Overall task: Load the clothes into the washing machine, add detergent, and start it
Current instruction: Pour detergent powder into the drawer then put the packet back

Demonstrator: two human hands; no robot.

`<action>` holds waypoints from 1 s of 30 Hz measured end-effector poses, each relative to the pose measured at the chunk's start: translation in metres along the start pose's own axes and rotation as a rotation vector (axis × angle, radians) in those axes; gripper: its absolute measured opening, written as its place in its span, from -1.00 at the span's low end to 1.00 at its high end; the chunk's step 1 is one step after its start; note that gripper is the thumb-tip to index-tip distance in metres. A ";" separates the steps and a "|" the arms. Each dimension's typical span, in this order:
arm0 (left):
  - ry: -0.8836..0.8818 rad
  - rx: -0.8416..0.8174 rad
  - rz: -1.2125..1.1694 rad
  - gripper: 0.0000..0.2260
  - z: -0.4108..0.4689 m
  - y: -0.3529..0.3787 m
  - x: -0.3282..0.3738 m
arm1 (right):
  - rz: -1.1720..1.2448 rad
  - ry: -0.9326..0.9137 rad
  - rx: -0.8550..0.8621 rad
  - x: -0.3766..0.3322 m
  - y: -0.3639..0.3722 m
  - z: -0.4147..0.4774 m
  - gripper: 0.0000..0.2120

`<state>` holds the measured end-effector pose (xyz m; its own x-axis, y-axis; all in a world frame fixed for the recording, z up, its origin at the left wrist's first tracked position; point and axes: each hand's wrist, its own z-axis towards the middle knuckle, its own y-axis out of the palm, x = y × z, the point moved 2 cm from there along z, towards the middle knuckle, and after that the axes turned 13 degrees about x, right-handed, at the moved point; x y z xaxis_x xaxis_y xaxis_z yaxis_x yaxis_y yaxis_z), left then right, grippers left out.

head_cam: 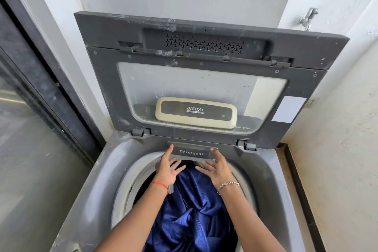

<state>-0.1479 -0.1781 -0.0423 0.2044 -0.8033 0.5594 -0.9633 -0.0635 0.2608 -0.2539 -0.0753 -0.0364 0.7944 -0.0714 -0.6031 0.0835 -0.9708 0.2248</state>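
Observation:
A grey top-loading washing machine (98,180) stands with its lid (102,96) raised upright against the wall. Blue cloth (190,217) fills the round drum opening. At the back rim sits a dark drawer marked "Detergent" (191,152). My left hand (168,166) is at the drawer's left end, thumb up on its corner, fingers spread below it. My right hand (216,166) mirrors it at the right end. Both palms face the drawer with fingers relaxed; neither grips anything.
A dark-framed glass door (30,129) runs along the left. A white wall (337,149) closes in on the right, with a metal tap (308,17) high up behind the lid. A dark floor strip (296,180) lies beside the machine.

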 end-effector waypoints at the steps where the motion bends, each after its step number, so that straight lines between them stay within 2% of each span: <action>1: 0.003 0.006 -0.005 -0.37 0.002 0.000 0.002 | 0.007 0.004 0.006 0.000 0.003 0.001 -0.70; 5: 0.007 0.018 -0.036 -0.34 0.010 0.005 0.005 | 0.055 0.020 0.038 0.000 0.012 0.005 -0.86; 7: 0.006 0.035 -0.058 -0.35 0.013 0.006 0.004 | 0.061 0.019 0.066 0.001 0.014 0.007 -0.86; 10: 0.030 0.078 -0.079 -0.47 0.015 0.007 0.001 | 0.068 -0.003 0.095 0.001 0.015 0.010 -0.82; 13: 0.076 0.126 -0.048 -0.70 0.016 0.011 -0.001 | 0.065 -0.019 0.121 0.000 0.017 0.011 -0.83; 15: 0.099 0.163 -0.025 -0.75 0.017 0.014 0.000 | 0.075 -0.033 0.137 -0.002 0.017 0.011 -0.83; 19: 0.141 0.244 -0.037 -0.69 0.016 0.018 0.002 | 0.070 -0.072 0.150 -0.007 0.019 0.007 -0.85; 30: 0.149 0.284 0.002 -0.75 0.013 -0.002 -0.005 | 0.026 -0.018 0.146 0.009 0.004 -0.009 -0.88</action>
<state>-0.1490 -0.1816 -0.0565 0.2053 -0.7090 0.6746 -0.9695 -0.2414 0.0414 -0.2407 -0.0772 -0.0341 0.7839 -0.1002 -0.6128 -0.0268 -0.9914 0.1278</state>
